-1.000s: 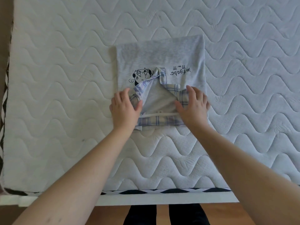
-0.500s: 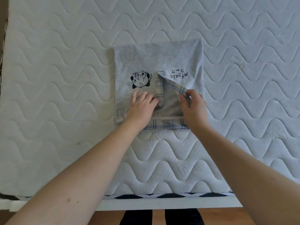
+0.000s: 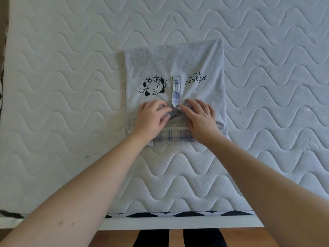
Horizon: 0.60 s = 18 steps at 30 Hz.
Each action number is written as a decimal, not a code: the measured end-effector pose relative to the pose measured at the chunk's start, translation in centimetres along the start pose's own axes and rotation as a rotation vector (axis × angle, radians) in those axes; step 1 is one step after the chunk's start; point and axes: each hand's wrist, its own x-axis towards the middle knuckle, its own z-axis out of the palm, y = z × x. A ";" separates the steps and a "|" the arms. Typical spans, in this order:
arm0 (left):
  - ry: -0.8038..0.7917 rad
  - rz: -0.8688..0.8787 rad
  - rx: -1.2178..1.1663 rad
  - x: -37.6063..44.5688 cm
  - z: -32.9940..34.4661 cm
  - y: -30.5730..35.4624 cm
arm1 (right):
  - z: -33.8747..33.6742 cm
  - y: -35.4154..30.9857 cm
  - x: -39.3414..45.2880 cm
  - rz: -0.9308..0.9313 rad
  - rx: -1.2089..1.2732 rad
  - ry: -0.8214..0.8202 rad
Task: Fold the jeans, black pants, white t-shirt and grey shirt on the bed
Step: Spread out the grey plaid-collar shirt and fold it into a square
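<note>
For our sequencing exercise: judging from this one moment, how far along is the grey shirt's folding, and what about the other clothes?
Done: the grey shirt lies as a neat rectangle on the mattress, sides tucked under. In hand: the left hand and right hand press flat on its plaid collar area, smoothing it. Left: perhaps a final fold. The jeans, black pants and white t-shirt are out of view, so their state cannot be judged.
</note>
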 end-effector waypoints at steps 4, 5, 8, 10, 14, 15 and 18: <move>0.145 -0.378 -0.090 -2.2 -0.9 -2.0 | -0.3 0.1 -1.1 0.277 0.268 0.162; 0.089 -0.518 -0.177 -2.4 -0.9 -2.3 | -0.5 0.3 -1.2 0.409 0.349 0.170; -0.069 -0.749 -0.486 -2.4 -1.1 -3.3 | -0.9 1.4 -0.7 0.672 0.512 0.058; -0.149 -0.710 -0.603 -2.3 -1.3 -3.7 | -1.4 1.9 -0.2 0.694 0.539 -0.028; -0.298 -0.641 -0.753 -1.4 -2.3 -4.1 | -2.7 2.9 1.0 0.637 0.604 -0.086; -0.333 -0.620 -0.733 -1.1 -2.4 -4.2 | -3.0 3.0 1.3 0.578 0.576 -0.098; -0.379 -0.567 -0.689 -0.1 -2.3 -4.1 | -3.3 2.3 2.1 0.386 0.537 -0.145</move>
